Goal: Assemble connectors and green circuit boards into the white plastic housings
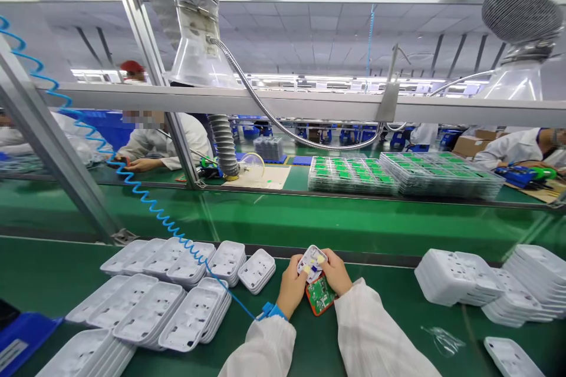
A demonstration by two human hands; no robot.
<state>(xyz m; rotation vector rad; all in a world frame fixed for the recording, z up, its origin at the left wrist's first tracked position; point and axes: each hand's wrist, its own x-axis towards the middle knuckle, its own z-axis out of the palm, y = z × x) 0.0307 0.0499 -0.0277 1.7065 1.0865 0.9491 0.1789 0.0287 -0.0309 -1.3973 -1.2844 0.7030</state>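
Between my two hands is a small white plastic housing (308, 255), tilted, above the green bench. My left hand (289, 288) is closed on its left side, and my right hand (336, 274) grips the right side. Pale yellow covers show on some fingertips. A green circuit board (321, 294) with an orange-red edge sits just below the housing, beside my right hand's fingers; whether it is held or attached cannot be made out. Around my left wrist is a blue strap (270, 310) with a coiled blue cord (152, 205).
Stacked white housings (148, 312) cover the left bench; more white stacks (446, 277) stand right. Near them lie a clear plastic scrap (443, 340) and a single white cover (513, 356). Beyond the partition are trays of green boards (354, 174) and a co-worker (177, 141).
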